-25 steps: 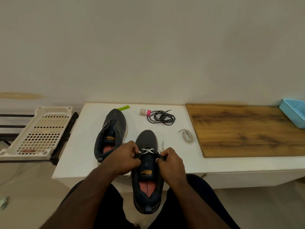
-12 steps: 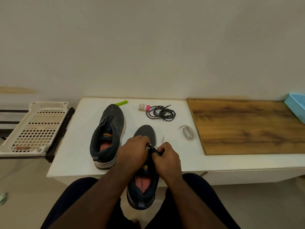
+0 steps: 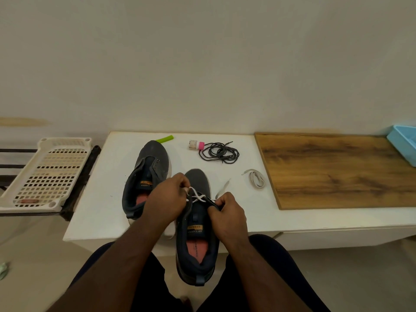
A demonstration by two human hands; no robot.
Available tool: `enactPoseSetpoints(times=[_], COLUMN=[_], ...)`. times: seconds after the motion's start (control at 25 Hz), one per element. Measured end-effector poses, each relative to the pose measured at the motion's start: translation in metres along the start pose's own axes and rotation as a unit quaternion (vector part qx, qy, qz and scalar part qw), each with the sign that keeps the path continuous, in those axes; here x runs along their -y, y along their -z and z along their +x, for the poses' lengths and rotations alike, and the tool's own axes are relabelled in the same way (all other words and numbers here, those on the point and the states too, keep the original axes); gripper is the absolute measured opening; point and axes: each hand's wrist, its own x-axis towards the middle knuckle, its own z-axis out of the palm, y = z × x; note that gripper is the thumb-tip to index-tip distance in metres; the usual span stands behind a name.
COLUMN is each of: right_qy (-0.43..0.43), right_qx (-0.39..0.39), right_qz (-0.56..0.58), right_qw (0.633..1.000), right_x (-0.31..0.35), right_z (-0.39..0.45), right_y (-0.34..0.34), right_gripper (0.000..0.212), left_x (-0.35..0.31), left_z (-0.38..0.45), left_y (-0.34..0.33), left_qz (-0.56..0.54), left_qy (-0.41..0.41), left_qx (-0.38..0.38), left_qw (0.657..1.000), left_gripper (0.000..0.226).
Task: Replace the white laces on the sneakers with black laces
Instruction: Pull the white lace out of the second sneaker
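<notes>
Unlacing the near sneaker

Pinching the white lace, the left hand and right hand hold the near sneaker at the table edge, toe toward 12 o'clock, heel toward 6. Black laces lie coiled at 1 o'clock.

We find bare white worktop left of the laceless dark grey sneaker, which blocks the middle beside the near dark sneaker. Behind these, the green tube, the small pink-capped bottle and the coiled black laces crowd the back edge. The loose white lace lies just beside the brown wooden board, whose surface offers open passage up to the light blue tray.
</notes>
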Motion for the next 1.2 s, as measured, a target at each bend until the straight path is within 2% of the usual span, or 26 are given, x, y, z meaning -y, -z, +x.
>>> enactPoseSetpoints(times=[0.12,0.32,0.44,0.52,0.6,0.72,0.76,0.88,0.96,1.2], right_qy=[0.002,-0.001,-0.005,-0.006,0.001,0.003,0.003,0.003,0.001,0.000], right_qx=[0.002,-0.005,-0.007,-0.005,-0.003,-0.003,-0.004,-0.007,-0.007,-0.004], right_qz=[0.002,-0.002,-0.001,-0.002,-0.003,-0.004,-0.003,-0.003,-0.006,-0.006], right_qw=[1.000,1.000,1.000,1.000,1.000,1.000,1.000,1.000,1.000,1.000], right_x=[-0.001,-0.003,-0.003,-0.003,-0.003,-0.003,-0.003,-0.004,-0.004,-0.002], right_z=[0.000,0.001,0.001,0.001,0.002,0.002,0.002,0.001,0.002,0.000], right_y=[-0.001,-0.003,-0.003,-0.003,-0.003,-0.004,-0.003,-0.003,-0.003,-0.003], right_gripper=[0.011,0.011,0.010,0.010,0.010,0.011,0.011,0.010,0.010,0.010], left_x=[-0.008,-0.016,-0.015,-0.006,0.001,-0.010,-0.017,-0.026,-0.024,-0.006], left_z=[-0.005,-0.008,-0.007,-0.002,-0.003,-0.011,-0.013,-0.015,-0.013,-0.003], left_y=[-0.012,-0.019,-0.005,0.008,0.014,0.002,-0.004,-0.013,-0.011,0.019], left_qz=[0.070,0.179,0.123,0.071,0.072,0.178,0.201,0.236,0.249,0.216], left_qy=[-0.074,-0.076,-0.069,-0.033,-0.004,-0.033,-0.046,-0.044,-0.041,0.014], left_qx=[0.048,0.025,0.004,-0.031,-0.057,-0.024,-0.008,0.024,0.024,-0.032], left_qw=[0.994,0.981,0.990,0.996,0.996,0.983,0.978,0.971,0.967,0.976], left_gripper=[0.034,0.015,0.011,0.010,0.010,0.041,0.043,0.026,0.022,0.021])
